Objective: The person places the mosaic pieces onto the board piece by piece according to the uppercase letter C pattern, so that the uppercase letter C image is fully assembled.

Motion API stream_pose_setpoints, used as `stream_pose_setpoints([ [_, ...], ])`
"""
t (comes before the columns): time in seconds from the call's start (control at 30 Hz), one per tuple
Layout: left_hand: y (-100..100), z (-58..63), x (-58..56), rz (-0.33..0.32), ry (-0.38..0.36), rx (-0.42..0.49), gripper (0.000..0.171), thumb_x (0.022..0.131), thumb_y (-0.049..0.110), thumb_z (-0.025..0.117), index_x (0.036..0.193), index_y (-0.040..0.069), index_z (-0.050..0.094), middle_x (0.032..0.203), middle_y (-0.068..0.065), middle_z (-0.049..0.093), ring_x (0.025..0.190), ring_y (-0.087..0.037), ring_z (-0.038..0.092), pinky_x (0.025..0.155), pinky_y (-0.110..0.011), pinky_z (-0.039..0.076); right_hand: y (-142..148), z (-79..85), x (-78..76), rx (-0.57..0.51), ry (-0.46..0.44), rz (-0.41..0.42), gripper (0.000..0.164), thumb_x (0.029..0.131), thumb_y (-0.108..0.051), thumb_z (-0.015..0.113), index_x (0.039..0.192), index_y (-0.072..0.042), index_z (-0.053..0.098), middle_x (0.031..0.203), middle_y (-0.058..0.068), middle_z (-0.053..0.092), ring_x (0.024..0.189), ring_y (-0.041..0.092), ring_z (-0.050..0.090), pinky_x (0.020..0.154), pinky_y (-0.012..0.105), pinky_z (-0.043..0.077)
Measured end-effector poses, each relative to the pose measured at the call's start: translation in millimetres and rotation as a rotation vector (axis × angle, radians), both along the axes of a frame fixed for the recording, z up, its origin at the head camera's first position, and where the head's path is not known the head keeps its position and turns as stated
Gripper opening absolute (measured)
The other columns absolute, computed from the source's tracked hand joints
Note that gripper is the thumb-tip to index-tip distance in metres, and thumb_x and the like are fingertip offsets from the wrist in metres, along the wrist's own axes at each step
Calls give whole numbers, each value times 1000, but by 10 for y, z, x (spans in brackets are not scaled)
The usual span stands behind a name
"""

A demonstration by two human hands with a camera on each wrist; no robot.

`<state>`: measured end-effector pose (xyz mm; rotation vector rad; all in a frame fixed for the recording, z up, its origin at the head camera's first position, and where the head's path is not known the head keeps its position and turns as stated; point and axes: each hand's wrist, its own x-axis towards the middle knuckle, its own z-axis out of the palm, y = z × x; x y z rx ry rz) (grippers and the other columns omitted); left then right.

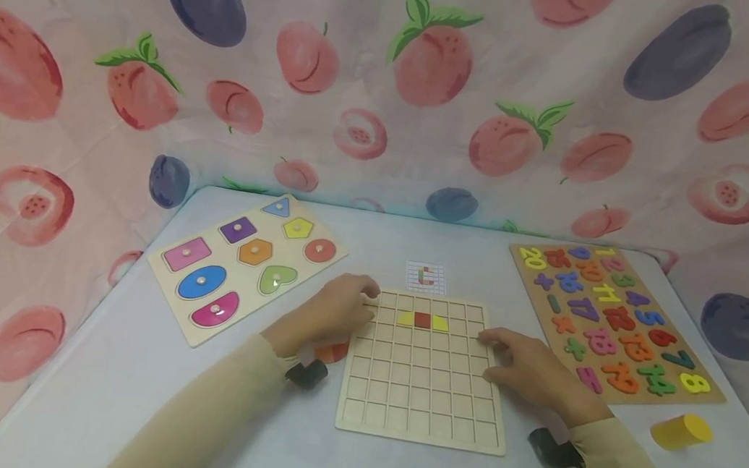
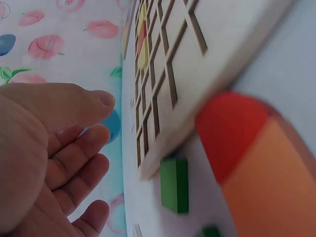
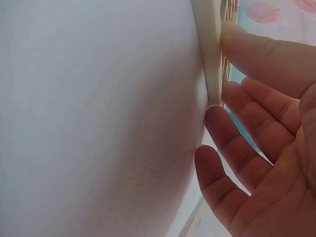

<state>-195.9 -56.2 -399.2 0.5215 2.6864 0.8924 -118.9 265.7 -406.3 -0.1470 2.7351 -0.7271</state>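
At the far left of the white surface (image 1: 276,430) lies a wooden shape board (image 1: 244,276), tilted at an angle, its knobbed pieces seated in it; right of it comes the left hand (image 1: 336,311), its fingers loosely bent and parted, gripping nothing, the tips close by the grid board's far left corner; whether they touch it I cannot tell. Under that wrist sits something red and orange (image 2: 237,133), one piece or two I cannot tell, with a green block (image 2: 174,185) near it, beside the board's edge. The wooden grid board (image 1: 420,373) lies flat in the middle; in its second row from the far side stand a yellow tile (image 1: 406,319), a red tile (image 1: 423,320) and another yellow tile (image 1: 439,323), side by side; a small patterned card (image 1: 426,277) lies just beyond it. The right hand (image 1: 528,364) rests its thumb on the board's right edge, fingers relaxed and spread; farther right lies a number board (image 1: 656,354) with coloured numerals; nearer, a yellow cylinder (image 1: 680,432).
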Motion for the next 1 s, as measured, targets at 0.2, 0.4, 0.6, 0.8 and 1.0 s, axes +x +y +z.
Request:
stream_pose_setpoints([
  [0.2, -146, 15, 36, -2, 57, -23, 35, 88, 13, 72, 122, 8, 65, 119, -7, 65, 107, -23, 54, 102, -41, 44, -2, 16, 2, -8, -18, -5, 58, 85, -24, 79, 137, -14, 58, 138, 18, 56, 129, 43, 48, 100, 61, 40],
  [0.4, -279, -28, 80, 29, 21, -40, 39, 87, 13, 72, 125, 8, 65, 122, -7, 64, 107, -22, 54, 100, -39, 45, 3, 21, 6, -14, -12, 4, 57, 85, -25, 80, 137, -14, 58, 139, 19, 55, 130, 44, 47, 100, 62, 39],
  [0.6, -394, -88, 90, 33, 6, -43, 37, 87, 12, 70, 124, 9, 66, 123, -6, 66, 103, -22, 55, 82, -35, 51, 1, 2, 8, -11, -3, 0, 56, 85, -23, 79, 137, -14, 59, 141, 19, 54, 131, 44, 46, 102, 62, 38],
  [0.8, -452, -145, 110, 43, 3, -74, 36, 88, 11, 69, 124, 10, 68, 122, -4, 67, 116, -24, 58, 101, -40, 45, 2, 4, 11, -15, 5, 6, 56, 85, -24, 79, 136, -14, 59, 138, 19, 56, 129, 43, 48, 100, 61, 40],
  [1.0, -471, -177, 115, 44, 10, -102, 36, 88, 11, 72, 124, 10, 68, 120, -3, 68, 121, -25, 58, 104, -42, 44, 9, 11, 9, -20, 9, 16, 56, 85, -24, 80, 136, -13, 59, 139, 19, 55, 129, 44, 48, 99, 62, 41],
])
